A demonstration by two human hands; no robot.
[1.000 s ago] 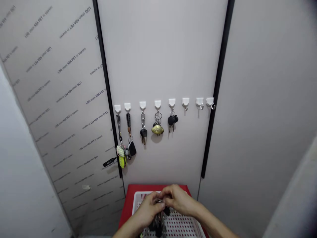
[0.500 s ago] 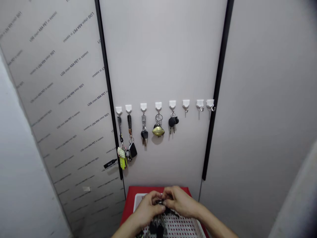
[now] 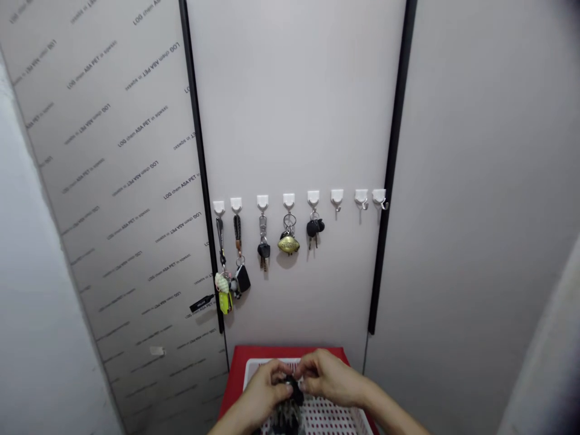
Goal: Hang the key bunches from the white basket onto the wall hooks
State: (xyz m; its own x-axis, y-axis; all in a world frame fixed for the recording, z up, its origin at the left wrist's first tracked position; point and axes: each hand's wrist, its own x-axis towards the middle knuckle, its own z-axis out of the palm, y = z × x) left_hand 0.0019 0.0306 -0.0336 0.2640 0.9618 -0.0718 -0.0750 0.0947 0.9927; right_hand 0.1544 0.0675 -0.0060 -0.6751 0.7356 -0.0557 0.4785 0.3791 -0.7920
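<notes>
Over a white perforated basket point(image 3: 338, 417), my left hand point(image 3: 265, 386) pinches a bunch of keys point(image 3: 287, 414) near its top. The bunch hangs below the fingers, with dark key heads and metal blades, partly blurred. Close beside it, my right hand point(image 3: 328, 377) is closed, thumb and fingers pinched at the top of the same bunch. What exactly lies between the right fingertips is too small to make out. The lower end of the keys runs to the bottom edge of the view.
A red surface point(image 3: 290, 351) bears the basket. Along the wall runs a row of white hooks point(image 3: 336, 197). Several carry keys, among them a gold rugby-ball-shaped keyring point(image 3: 289, 244) and black-headed keys point(image 3: 313, 228); the three rightmost hooks are bare. Black strips point(image 3: 385, 211) edge the panel.
The bunch has shifted in my fingers, and a dark key head now shows between my hands. My right fingers have drawn slightly away from the left. The view has tilted a little.
</notes>
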